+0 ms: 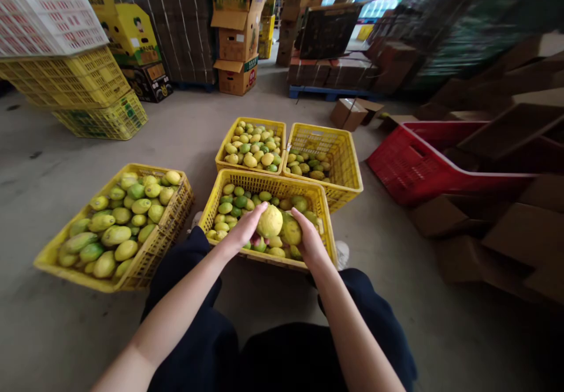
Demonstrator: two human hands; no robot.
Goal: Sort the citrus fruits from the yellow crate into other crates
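A yellow plastic crate (264, 181) of green and yellow mangoes stands on the floor right in front of my knees. My left hand (245, 227) grips a large yellow mango (269, 221) from its left side, just above the fruit in the crate. My right hand (308, 238) lies over another yellow-green mango (291, 231) right beside it, fingers curled round it. Both forearms reach forward over my dark trousers.
Three more yellow crates hold mangoes: a full one at left (167, 221), one behind (251, 124), and a part-filled one (348, 174). A red crate (414, 163) and loose cardboard (524, 233) lie at right. Stacked crates (83, 80) and boxes (238, 39) stand behind.
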